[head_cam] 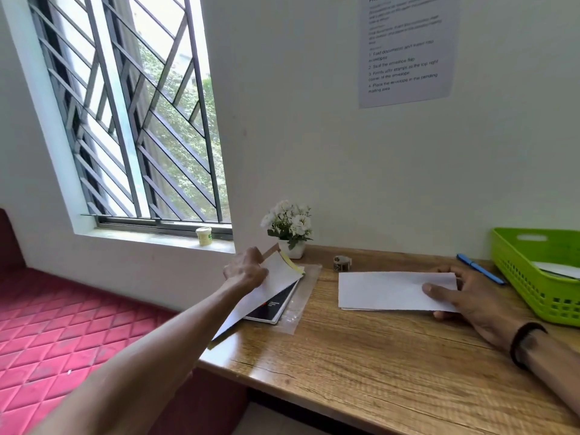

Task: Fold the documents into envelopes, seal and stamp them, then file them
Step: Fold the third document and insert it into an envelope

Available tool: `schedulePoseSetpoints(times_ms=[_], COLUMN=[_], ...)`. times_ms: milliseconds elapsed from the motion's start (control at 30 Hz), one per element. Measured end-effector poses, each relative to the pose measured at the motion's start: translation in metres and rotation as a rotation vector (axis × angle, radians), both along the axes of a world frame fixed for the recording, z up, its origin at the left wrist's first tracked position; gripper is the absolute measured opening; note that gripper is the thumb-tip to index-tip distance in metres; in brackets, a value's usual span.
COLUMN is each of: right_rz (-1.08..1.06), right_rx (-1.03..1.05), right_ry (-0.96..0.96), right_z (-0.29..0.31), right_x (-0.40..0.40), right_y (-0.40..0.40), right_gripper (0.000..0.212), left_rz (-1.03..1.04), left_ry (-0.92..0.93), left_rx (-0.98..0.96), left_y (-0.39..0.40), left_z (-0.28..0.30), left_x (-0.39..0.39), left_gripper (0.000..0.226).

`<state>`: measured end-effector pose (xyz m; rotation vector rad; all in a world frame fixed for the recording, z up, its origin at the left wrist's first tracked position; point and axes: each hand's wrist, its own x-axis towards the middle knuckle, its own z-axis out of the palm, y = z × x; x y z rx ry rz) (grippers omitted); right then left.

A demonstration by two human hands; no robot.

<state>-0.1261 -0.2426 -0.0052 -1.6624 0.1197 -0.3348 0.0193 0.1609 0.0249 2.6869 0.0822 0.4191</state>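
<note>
Envelope [396,291] lengthwise left-to-right

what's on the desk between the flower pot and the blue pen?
Head view: a small tape roll sits between the flower pot and the pen, near the pot. The rest is bare desk along the wall.

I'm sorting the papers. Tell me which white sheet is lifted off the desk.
The sheet in the left hand, raised at a tilt over the booklet. The other lies flat under the right hand.
</note>
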Motion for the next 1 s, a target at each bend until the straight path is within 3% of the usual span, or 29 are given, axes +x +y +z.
schedulePoseSetpoints(times_ms=[100,300,467,667,1000], right_rz=[-0.029,-0.068,-0.09,-0.185,-0.21], right_rx=[0.068,0.258,0.245,0.124,0.141], right_ry=[-0.068,-0.207,-0.221,-0.222,-0.228], right_z=[0.0,0.019,0.019,0.014,0.017], right_x=[0.002,-0.009,-0.009,-0.004,-0.007], right_y=[-0.003,-0.004,-0.003,-0.001,-0.002], right_gripper=[0.027,0.014,0.014,0.017,0.018], left_rz=[-0.222,-0.528,-0.578,-0.622,-0.61], left_ry=[-0.101,-0.209,-0.297,-0.27,-0.263], left_rx=[-0.14,-0.179,-0.183,-0.242,-0.278], left_y=[-0.007,-0.044,-0.072,-0.081,-0.078], left_z=[0.008,0.019,0.02,0.023,0.022], left_x=[-0.003,-0.022,-0.034,-0.036,-0.034], left_gripper=[0.014,0.022,0.026,0.026,0.026])
